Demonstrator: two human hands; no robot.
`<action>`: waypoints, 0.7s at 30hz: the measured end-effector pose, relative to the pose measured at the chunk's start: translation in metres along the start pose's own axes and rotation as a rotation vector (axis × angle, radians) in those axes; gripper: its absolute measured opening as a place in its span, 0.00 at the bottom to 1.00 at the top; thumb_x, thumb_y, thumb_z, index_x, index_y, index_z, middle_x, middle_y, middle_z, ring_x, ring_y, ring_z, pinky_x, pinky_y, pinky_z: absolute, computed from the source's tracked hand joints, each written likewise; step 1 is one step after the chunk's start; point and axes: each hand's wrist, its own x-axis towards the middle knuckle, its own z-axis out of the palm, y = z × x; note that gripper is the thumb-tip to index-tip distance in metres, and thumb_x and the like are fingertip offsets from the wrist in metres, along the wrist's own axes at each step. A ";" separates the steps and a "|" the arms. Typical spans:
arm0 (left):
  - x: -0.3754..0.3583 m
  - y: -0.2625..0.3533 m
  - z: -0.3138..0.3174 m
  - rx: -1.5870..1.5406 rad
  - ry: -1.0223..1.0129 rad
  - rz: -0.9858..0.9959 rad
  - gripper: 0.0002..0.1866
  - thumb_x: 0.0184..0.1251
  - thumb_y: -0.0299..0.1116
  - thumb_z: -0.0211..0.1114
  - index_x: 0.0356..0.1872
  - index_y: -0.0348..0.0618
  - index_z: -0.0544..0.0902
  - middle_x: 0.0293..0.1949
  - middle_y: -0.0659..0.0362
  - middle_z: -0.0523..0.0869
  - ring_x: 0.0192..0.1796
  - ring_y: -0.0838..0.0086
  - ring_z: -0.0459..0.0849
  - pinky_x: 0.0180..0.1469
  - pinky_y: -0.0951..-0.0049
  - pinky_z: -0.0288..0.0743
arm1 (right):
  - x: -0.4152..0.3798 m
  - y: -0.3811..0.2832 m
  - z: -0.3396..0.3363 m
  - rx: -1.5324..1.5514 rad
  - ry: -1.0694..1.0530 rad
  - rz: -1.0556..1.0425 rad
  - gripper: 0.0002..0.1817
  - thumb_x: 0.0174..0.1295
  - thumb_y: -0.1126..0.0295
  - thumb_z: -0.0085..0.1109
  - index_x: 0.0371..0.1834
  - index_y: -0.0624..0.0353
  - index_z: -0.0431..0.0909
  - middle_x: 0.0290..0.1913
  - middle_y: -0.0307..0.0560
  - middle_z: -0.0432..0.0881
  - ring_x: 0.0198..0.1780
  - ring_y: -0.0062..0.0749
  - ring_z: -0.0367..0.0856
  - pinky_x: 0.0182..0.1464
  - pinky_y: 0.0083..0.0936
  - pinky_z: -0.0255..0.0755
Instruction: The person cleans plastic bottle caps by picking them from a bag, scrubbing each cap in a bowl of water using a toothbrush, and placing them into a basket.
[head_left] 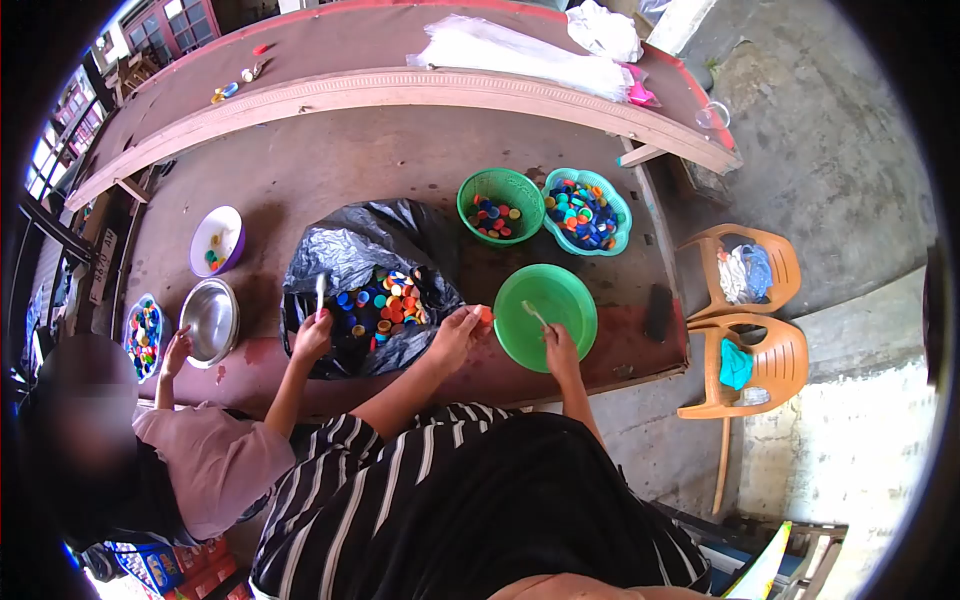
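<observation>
My left hand (pixel 455 340) pinches a red-orange bottle cap (pixel 486 317) between the black bag and the green basin. In my right hand (pixel 561 350) is a small brush (pixel 536 313), its head over the inside of the light green basin (pixel 546 290). A black plastic bag (pixel 345 245) lies open on the table, holding several loose caps (pixel 395 300) in red, orange, blue and green. Behind the basin stand a darker green basket (pixel 500 180) with caps inside and a turquoise scalloped basket (pixel 622 215) with many caps.
A co-worker (pixel 215 460) at the left holds a brush (pixel 321 292) over the bag. Nearby are a metal bowl (pixel 209 318), a purple-white bowl (pixel 232 255) and a cap basket (pixel 146 300). Orange chairs (pixel 780 265) stand right of the table (pixel 350 150); clear plastic (pixel 520 58) lies on the raised shelf.
</observation>
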 end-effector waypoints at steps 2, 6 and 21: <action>0.016 -0.009 0.013 -0.006 -0.013 -0.055 0.12 0.76 0.39 0.57 0.44 0.39 0.79 0.38 0.61 0.82 0.39 0.79 0.81 0.45 0.80 0.77 | -0.010 -0.021 -0.006 0.116 -0.002 -0.078 0.14 0.71 0.61 0.49 0.46 0.58 0.78 0.40 0.56 0.83 0.41 0.50 0.82 0.44 0.39 0.73; 0.035 -0.028 0.026 -0.003 -0.054 -0.126 0.11 0.74 0.40 0.59 0.40 0.42 0.79 0.36 0.63 0.82 0.37 0.81 0.80 0.44 0.81 0.77 | -0.027 -0.041 -0.008 0.292 -0.045 -0.087 0.14 0.71 0.61 0.51 0.46 0.61 0.78 0.35 0.46 0.84 0.33 0.28 0.81 0.34 0.27 0.74; 0.043 -0.045 0.009 0.017 -0.050 -0.100 0.10 0.73 0.31 0.59 0.50 0.40 0.77 0.44 0.60 0.82 0.47 0.75 0.82 0.53 0.77 0.78 | -0.021 -0.048 -0.025 -0.077 0.019 -0.123 0.13 0.68 0.59 0.55 0.42 0.56 0.82 0.36 0.50 0.84 0.36 0.43 0.82 0.39 0.35 0.74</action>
